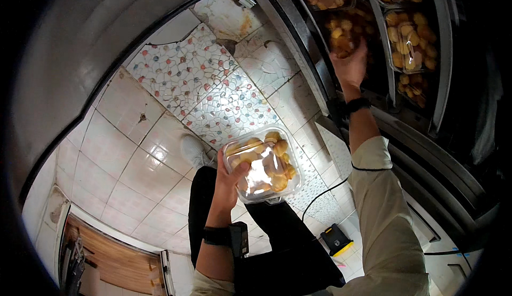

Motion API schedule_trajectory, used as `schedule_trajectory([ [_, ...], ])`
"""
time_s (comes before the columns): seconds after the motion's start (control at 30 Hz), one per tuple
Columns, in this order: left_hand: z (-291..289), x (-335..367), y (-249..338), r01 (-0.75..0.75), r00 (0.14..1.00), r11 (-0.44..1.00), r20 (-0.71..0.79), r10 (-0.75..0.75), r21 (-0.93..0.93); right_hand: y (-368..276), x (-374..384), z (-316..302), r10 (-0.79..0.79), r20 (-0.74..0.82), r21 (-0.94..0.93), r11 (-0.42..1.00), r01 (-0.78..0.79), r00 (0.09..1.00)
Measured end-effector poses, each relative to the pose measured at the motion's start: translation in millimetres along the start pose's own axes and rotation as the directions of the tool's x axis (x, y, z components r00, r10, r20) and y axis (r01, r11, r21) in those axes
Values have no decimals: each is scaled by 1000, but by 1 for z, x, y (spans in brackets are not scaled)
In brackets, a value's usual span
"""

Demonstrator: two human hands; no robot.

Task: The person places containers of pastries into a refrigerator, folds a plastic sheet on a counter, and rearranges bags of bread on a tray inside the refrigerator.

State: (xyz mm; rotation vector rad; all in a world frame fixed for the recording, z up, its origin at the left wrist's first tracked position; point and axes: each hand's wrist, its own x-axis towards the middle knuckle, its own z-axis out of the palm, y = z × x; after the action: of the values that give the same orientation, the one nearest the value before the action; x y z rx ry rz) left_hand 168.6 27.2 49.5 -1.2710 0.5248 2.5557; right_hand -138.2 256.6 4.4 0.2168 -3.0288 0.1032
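My left hand (230, 176) grips a clear lidded plastic container (292, 189) from its left side, thumb lying across the lid. Pale yellow-brown, rounded pieces of food fill it; glare hides part of them. At the upper right my right hand (351, 66) reaches into an open refrigerator, closed on the near edge of a similar clear plastic container (344, 33) in shadow. Most of its fingertips are hidden there. Several more filled containers (410, 42) lie beside it, on the other side of a metal divider (385, 34).
The open door (69, 45) curves along the left. Metal sill edges (309, 56) border the refrigerator opening. Underfoot is a tiled floor (141, 173) with a mosaic-patterned panel (184, 66). A black cable (325, 192) hangs near my right arm, above a black-and-yellow object (336, 240).
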Motion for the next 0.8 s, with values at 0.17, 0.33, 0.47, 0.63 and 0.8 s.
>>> schedule_trajectory([
  [0.17, 3, 2, 1, 42, 999, 999, 7, -41, -32, 42, -7, -3, 524, 23, 869, 411, -276, 852],
  [0.33, 2, 9, -7, 40, 999, 999, 38, -40, -4, 21, -12, -14, 278, 619, 775, -363, -516, 734],
  [0.47, 10, 8, -3, 45, 998, 999, 39, -45, 15, 24, 4, 6, 152, 699, 642, -564, -519, 699],
  [0.63, 4, 10, -2, 51, 998, 999, 26, -51, 1, 18, 11, 2, 317, 814, 567, -251, -784, 487],
  [0.8, 7, 7, 1, 49, 999, 999, -2, -49, -2, 59, 22, -7, 570, 765, 209, 220, -953, 299],
])
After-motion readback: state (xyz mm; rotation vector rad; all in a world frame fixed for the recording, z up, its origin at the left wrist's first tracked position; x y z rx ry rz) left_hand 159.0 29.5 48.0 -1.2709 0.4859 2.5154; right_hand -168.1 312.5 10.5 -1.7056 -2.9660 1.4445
